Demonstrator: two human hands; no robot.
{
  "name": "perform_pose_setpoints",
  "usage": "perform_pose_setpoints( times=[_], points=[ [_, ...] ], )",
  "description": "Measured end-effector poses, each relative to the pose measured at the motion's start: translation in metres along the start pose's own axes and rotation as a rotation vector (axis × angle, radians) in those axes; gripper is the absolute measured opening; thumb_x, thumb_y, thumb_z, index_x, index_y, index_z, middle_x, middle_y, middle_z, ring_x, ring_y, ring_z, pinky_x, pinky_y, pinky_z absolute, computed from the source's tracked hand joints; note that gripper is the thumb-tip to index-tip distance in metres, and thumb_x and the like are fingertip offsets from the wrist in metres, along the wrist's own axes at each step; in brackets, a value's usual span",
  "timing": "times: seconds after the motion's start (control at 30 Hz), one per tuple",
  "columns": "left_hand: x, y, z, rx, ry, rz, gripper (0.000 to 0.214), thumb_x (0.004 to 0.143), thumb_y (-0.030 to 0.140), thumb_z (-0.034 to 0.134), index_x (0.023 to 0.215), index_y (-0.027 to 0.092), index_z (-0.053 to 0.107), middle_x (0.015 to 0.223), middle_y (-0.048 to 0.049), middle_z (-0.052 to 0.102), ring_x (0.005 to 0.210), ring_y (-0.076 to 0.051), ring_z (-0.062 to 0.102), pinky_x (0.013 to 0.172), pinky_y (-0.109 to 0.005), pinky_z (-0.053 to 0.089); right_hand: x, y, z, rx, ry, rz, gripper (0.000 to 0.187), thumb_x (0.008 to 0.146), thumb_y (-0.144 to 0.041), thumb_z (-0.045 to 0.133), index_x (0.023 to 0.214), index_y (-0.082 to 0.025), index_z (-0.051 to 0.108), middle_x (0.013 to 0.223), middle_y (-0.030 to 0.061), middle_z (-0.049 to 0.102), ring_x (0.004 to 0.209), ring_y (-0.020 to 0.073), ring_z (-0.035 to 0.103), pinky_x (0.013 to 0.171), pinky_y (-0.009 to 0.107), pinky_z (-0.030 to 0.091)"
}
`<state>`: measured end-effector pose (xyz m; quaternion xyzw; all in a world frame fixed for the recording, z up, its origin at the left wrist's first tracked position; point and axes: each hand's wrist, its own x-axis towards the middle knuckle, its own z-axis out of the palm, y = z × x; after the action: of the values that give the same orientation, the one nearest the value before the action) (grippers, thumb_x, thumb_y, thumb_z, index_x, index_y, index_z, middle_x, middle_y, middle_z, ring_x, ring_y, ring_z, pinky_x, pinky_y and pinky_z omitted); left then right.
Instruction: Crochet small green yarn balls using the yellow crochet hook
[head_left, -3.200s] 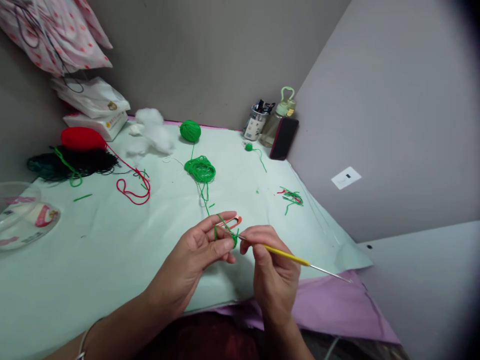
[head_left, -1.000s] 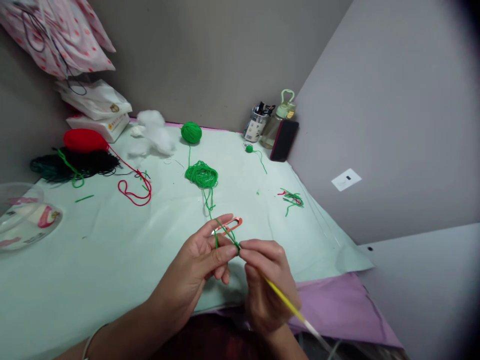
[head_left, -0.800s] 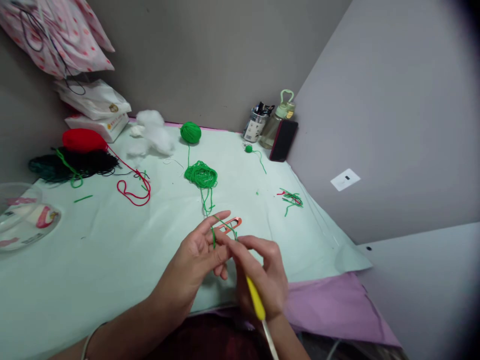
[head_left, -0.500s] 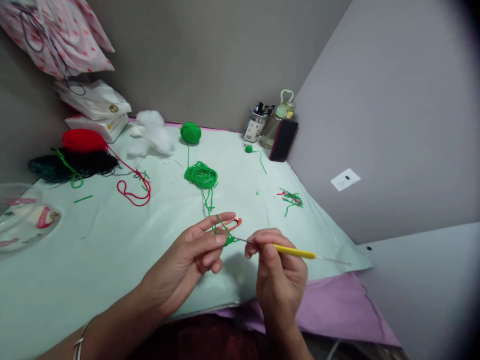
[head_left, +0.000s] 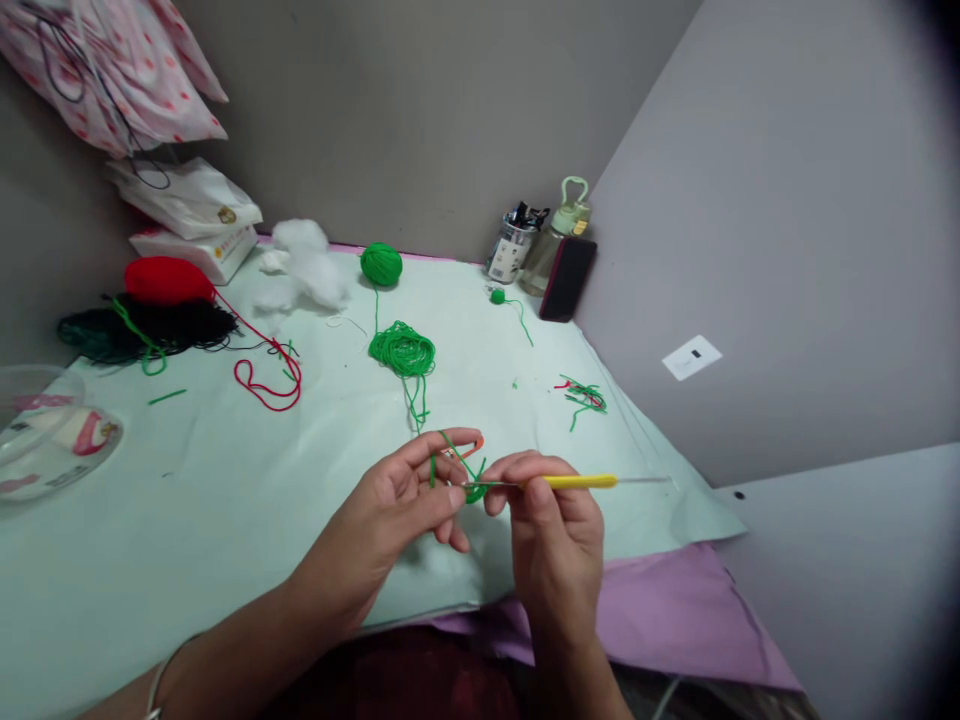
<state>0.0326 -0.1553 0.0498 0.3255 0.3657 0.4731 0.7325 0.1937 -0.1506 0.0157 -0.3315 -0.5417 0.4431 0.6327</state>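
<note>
My left hand (head_left: 409,497) pinches a small green crochet piece (head_left: 472,490) between thumb and fingers, with green yarn looped over the forefinger. The strand runs back to a loose green yarn pile (head_left: 402,350) and a green yarn ball (head_left: 381,264). My right hand (head_left: 551,525) grips a yellow-handled crochet hook (head_left: 577,481), held level with its tip in the green piece. An orange clip (head_left: 474,445) lies on the pale green cloth (head_left: 225,480) just behind my left fingers.
Red yarn (head_left: 166,279) and dark yarn (head_left: 150,325) lie far left, white stuffing (head_left: 304,265) behind. A clear plastic lid (head_left: 45,440) sits at the left edge. A pen jar (head_left: 511,245), bottle (head_left: 559,235) and phone (head_left: 568,278) stand in the corner. Yarn scraps (head_left: 583,395) lie right.
The hook swung down toward me, then came back up level with its tip in the green piece. My left hand kept hold of the yarn throughout.
</note>
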Motion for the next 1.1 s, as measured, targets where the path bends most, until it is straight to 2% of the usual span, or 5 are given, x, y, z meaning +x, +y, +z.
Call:
perform_pose_setpoints(
  times=[0.33, 0.57, 0.8, 0.93, 1.1],
  points=[
    [-0.003, -0.004, 0.001, -0.108, 0.031, -0.034, 0.05, 0.084, 0.028, 0.083, 0.131, 0.021, 0.067, 0.073, 0.0052, 0.057, 0.055, -0.005, 0.046, 0.057, -0.019, 0.046, -0.014, 0.0, -0.006, -0.843, -0.209, -0.6, 0.041, 0.094, -0.007, 0.063, 0.131, -0.024, 0.066, 0.117, 0.0098, 0.07, 0.104, 0.0215, 0.069, 0.082, 0.033, 0.059],
    [0.0, -0.001, -0.001, -0.168, 0.015, -0.059, 0.035, 0.086, 0.024, 0.08, 0.12, 0.017, 0.074, 0.059, 0.0089, 0.043, 0.048, -0.004, 0.027, 0.049, -0.016, 0.043, -0.005, -0.005, 0.003, -0.218, 0.032, -0.211, 0.023, 0.102, -0.017, 0.052, 0.103, -0.025, 0.073, 0.085, 0.0028, 0.067, 0.073, 0.0173, 0.064, 0.065, 0.033, 0.054],
    [-0.001, -0.011, 0.002, -0.035, 0.03, 0.031, 0.039, 0.083, 0.028, 0.084, 0.121, 0.022, 0.075, 0.082, 0.0029, 0.061, 0.053, -0.003, 0.049, 0.055, -0.018, 0.05, -0.009, -0.002, 0.008, -0.42, -0.069, -0.286, 0.029, 0.099, -0.009, 0.056, 0.115, -0.027, 0.073, 0.102, 0.0047, 0.074, 0.096, 0.0186, 0.07, 0.08, 0.033, 0.059],
    [0.001, -0.009, 0.0, -0.169, 0.019, -0.053, 0.038, 0.084, 0.028, 0.084, 0.12, 0.019, 0.076, 0.064, 0.0071, 0.051, 0.049, -0.002, 0.038, 0.05, -0.014, 0.043, -0.013, 0.0, 0.003, -0.651, -0.075, -0.447, 0.035, 0.096, -0.008, 0.062, 0.121, -0.029, 0.073, 0.113, 0.0067, 0.072, 0.097, 0.0202, 0.07, 0.076, 0.033, 0.059],
    [0.002, -0.005, -0.004, -0.23, 0.057, -0.074, 0.025, 0.084, 0.023, 0.082, 0.109, 0.018, 0.081, 0.064, 0.0078, 0.045, 0.05, -0.002, 0.029, 0.05, -0.013, 0.042, -0.007, -0.004, 0.001, -0.271, 0.057, -0.209, 0.025, 0.101, -0.014, 0.054, 0.107, -0.027, 0.075, 0.086, 0.0013, 0.068, 0.075, 0.0157, 0.062, 0.068, 0.03, 0.053]
  ],
)
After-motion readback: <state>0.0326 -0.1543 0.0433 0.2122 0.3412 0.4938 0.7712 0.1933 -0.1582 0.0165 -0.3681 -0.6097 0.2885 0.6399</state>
